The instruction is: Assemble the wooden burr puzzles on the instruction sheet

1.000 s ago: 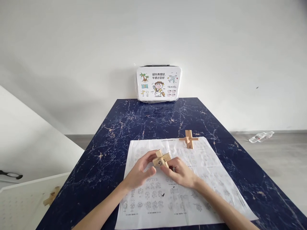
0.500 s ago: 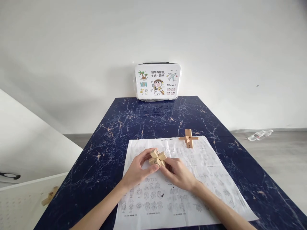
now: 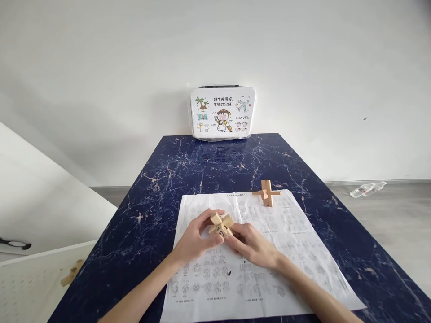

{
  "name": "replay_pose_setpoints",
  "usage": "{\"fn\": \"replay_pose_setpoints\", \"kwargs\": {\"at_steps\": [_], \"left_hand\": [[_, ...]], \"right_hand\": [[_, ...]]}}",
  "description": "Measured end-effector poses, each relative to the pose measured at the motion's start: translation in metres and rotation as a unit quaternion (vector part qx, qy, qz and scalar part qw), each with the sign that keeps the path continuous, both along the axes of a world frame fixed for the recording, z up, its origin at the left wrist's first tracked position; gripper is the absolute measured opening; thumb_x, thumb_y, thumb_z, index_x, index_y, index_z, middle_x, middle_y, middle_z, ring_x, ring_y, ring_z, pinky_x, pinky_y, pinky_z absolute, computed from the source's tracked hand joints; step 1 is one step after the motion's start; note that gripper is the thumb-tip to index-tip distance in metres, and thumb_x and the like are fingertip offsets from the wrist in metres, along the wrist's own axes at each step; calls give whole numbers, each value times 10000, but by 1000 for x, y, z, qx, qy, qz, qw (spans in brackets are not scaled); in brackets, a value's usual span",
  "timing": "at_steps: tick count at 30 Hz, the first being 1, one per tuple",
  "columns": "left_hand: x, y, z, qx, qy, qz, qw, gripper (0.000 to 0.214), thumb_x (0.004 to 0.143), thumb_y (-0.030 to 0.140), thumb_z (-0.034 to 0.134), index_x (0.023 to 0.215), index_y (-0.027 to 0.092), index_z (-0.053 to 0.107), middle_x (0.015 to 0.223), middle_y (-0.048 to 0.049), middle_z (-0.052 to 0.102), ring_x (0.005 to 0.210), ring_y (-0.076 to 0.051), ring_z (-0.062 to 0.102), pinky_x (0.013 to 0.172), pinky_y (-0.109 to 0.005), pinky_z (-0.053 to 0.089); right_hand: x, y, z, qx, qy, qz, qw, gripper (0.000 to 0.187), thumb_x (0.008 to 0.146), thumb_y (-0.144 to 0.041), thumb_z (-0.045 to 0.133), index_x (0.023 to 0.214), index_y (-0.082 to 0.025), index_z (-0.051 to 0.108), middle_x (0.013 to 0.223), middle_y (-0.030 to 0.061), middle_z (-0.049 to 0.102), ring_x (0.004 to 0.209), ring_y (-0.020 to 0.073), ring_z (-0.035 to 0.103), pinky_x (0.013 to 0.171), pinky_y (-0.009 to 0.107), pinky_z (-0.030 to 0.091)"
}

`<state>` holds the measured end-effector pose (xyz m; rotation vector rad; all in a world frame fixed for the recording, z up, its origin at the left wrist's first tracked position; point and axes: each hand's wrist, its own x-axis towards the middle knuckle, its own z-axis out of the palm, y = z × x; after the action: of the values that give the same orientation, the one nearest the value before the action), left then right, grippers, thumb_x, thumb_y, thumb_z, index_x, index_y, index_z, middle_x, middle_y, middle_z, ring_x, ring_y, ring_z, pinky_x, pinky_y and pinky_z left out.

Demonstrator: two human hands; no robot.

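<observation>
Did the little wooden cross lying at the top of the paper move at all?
No. The wooden cross lies at the same spot on the paper sheet's top edge as before; only the camera shifted slightly.

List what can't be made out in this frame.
Head view only:
- Wooden puzzle: lower part hidden by left hand and right hand; exact grip unclear.
- Instruction sheet: diagrams too small to read.
- Forearms: cut off by the bottom edge.
- Second wooden puzzle: its marking is too small.

A pale wooden interlocking puzzle [image 3: 221, 224], its crossed blocks tilted, sits just below the frame's centre over the printed sheet [image 3: 269, 269].
</observation>
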<state>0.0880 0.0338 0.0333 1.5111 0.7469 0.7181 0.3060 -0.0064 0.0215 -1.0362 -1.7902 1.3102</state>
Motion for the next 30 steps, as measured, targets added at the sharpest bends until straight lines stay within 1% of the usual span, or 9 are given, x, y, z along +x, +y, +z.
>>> {"fn": "replay_pose_setpoints", "kwargs": {"at_steps": [2,4,6,8,12,16,22,27,30], "left_hand": [[-1,0,0,8,-17,-34,999,703,857,746,742,1395,304,648,1300,-111,676,1181,-328,669,1048,-498,526],[-1,0,1,15,-34,-62,997,727,842,785,724,1395,319,663,1407,-127,629,1215,-343,650,1029,-495,536],[-1,1,2,5,-49,-84,995,722,833,758,759,1404,326,671,1442,-132,625,1237,-354,642,1025,-498,536],[-1,1,2,-15,-58,-101,993,712,836,706,796,1423,327,663,1368,-127,680,1211,-345,660,1028,-501,530],[0,0,3,-23,-38,-94,995,688,813,698,820,1360,298,699,1220,-111,732,1100,-316,690,1009,-495,536],[0,-2,6,-11,-25,-75,997,702,799,743,799,1311,270,719,1203,-117,734,1085,-323,688,1008,-501,537],[0,-4,8,8,-42,-60,997,658,849,694,789,1349,278,691,1216,-114,729,1135,-340,688,1045,-531,523],[-1,-3,6,19,-33,-34,999,548,902,585,789,1339,275,674,1258,-116,717,1157,-330,678,1041,-503,526],[-2,-2,4,22,-26,-12,999,518,908,522,796,1350,290,659,1276,-107,702,1169,-321,672,1049,-501,520]], "right_hand": [[4,0,4,-42,51,70,995,468,1095,-537,489,750,-222,507,607,-38,506,527,114,397,525,279,318],[6,0,5,-70,95,113,987,486,1095,-564,489,758,-217,528,605,-37,526,529,113,423,541,277,338],[7,-1,3,-89,120,132,980,485,1090,-571,507,763,-213,537,603,-40,528,536,112,436,557,275,347],[8,-2,0,-95,125,138,978,485,1092,-556,519,755,-209,543,598,-44,523,533,107,419,558,274,339],[7,-2,-3,-86,117,137,980,477,1090,-547,525,755,-209,548,596,-51,511,510,98,389,527,270,309],[5,-2,-2,-89,122,129,980,459,1066,-576,548,781,-217,539,585,-77,426,490,93,333,492,269,273],[3,-2,1,-57,104,101,988,455,1062,-556,553,760,-222,489,635,-81,321,524,92,246,493,278,216],[3,-1,3,-29,51,49,997,429,1085,-540,519,807,-214,528,651,-62,410,540,102,323,516,286,255],[4,0,5,-42,74,39,996,450,1114,-548,452,822,-216,537,642,-42,493,548,118,397,551,296,314]]}}
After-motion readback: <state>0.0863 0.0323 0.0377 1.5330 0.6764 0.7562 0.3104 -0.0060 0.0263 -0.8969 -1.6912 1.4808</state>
